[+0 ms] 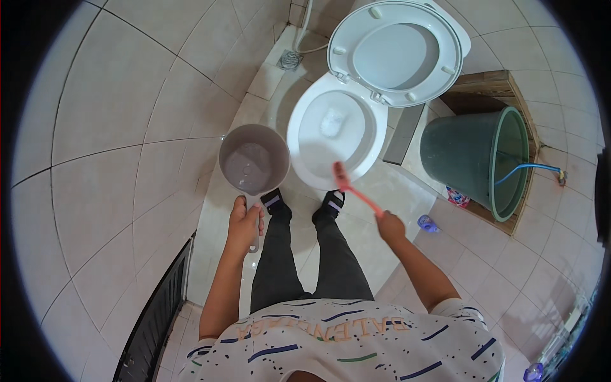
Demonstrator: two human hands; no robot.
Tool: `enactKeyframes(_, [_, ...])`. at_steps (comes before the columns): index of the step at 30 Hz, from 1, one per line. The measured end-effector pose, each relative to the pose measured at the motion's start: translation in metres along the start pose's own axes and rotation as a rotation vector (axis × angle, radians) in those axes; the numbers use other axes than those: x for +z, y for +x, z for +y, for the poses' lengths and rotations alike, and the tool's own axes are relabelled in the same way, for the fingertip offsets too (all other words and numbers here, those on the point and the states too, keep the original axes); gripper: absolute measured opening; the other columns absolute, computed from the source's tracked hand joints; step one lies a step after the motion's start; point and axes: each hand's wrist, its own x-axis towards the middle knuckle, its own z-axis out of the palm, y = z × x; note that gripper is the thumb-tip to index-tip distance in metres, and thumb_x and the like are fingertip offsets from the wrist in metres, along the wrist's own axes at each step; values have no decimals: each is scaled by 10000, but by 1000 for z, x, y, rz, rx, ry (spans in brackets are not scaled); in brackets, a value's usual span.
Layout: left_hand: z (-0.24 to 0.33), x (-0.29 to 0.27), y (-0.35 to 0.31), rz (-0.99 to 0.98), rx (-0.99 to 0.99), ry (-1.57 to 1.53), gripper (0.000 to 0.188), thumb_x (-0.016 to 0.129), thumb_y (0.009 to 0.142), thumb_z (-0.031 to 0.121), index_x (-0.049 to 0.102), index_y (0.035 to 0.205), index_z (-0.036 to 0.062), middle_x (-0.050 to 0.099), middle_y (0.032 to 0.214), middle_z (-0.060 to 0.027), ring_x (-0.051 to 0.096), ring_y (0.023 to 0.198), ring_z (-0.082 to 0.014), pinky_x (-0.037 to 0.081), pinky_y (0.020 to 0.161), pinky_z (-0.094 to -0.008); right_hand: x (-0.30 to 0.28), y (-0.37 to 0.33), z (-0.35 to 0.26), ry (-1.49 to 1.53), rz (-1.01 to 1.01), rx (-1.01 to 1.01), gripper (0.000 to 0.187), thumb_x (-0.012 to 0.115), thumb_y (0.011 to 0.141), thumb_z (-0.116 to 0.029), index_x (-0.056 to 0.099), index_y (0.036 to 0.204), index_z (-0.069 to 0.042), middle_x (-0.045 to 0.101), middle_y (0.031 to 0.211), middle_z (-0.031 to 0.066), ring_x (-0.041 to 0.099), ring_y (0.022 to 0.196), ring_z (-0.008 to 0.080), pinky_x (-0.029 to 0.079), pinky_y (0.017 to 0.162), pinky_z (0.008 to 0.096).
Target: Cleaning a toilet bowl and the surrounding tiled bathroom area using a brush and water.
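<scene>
My left hand [244, 226] is wrapped round the handle of a greyish-brown water dipper [258, 156], with some water showing in the bottom of its round cup. The dipper is left of the toilet bowl [302, 140], close to its rim. My right hand [389, 226] grips the end of a red toilet brush [363, 200]. The brush's head points up and left, over the near rim of the bowl; whether it touches cannot be told. Behind the bowl, the white seat and lid [394, 51] are raised.
A large green bucket [458, 159] stands on the right, a blue hose [525, 167] running into it from a wall tap [562, 177]. A purple-blue bottle [428, 223] is on the floor. A drain grate [289, 60] lies behind the bowl. A dark door [156, 312] is at lower left.
</scene>
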Motion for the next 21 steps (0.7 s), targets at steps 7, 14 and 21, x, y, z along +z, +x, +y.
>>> enactKeyframes(7, [3,9,4,-36,34,12,78,403,810,108,347,845,67,444,660,-29,411,453,-86,344,390,-219,29,-23,-16,-33,4,-34,330,432,793,-368,479,797,-42,566,629,158,561,589,327,436,536,442])
enactKeyframes(14, [3,7,-1,-52,29,17,64,397,809,102,338,819,79,440,648,-24,405,450,-84,340,390,-223,24,5,-24,-57,153,-72,337,459,778,-379,498,763,-45,569,629,150,563,598,319,438,535,432])
enactKeyframes(21, [-3,-16,-2,16,-8,-1,165,422,811,106,337,931,31,449,669,-51,418,446,-91,353,374,-235,29,31,-31,22,102,6,355,409,812,-356,516,800,-18,572,709,184,563,645,337,445,561,434])
